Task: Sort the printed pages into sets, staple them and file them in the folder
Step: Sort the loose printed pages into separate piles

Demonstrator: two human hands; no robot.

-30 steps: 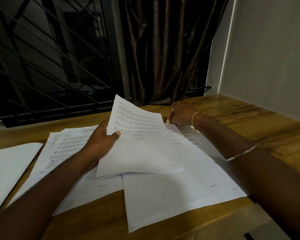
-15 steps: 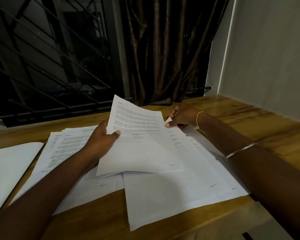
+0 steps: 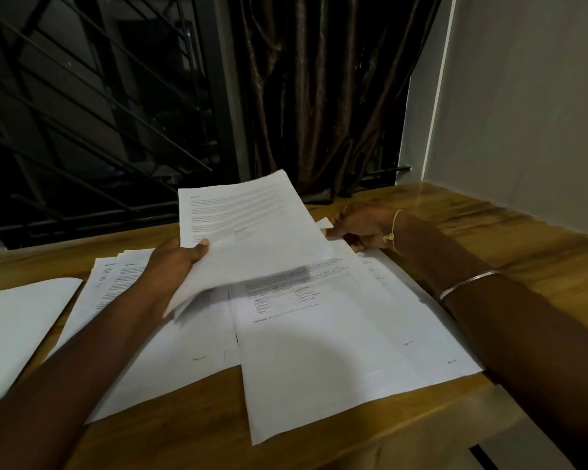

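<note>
Head view: the lifted pages [image 3: 252, 232], a thin sheaf of printed sheets, sit in the middle of the frame, raised off the table and tilted so the printed face shows. Their lower left edge is blurred. The left hand [image 3: 177, 262] grips the sheaf at its left edge, thumb pressed on top and the other fingers hidden beneath the paper.

Below the sheaf, in the lower middle and right of the frame, the right pile [image 3: 336, 361] of pages lies flat, its top sheet showing text and a small table. The right hand [image 3: 364, 228], just right of centre, has its thumb and curled fingers closed on the far corner of a sheet of this pile; how many sheets it pinches cannot be told.

Left of that, the left pile [image 3: 140, 361] lies fanned under the left forearm, its right edge touching or slipping under the right pile. At the left edge of the frame lies a white folder [image 3: 17, 320] with a rounded corner, just beside the left pile.

All of this rests on a wooden table [image 3: 489, 239]. The right arm wears a thin metal bangle [image 3: 469, 283] and a thread bracelet [image 3: 392, 228] at the wrist. Behind the table, a dark window grille [image 3: 82, 106] fills the upper left, a brown curtain [image 3: 319, 96] hangs at upper centre, and a pale wall [image 3: 523, 96] takes the upper right.
</note>
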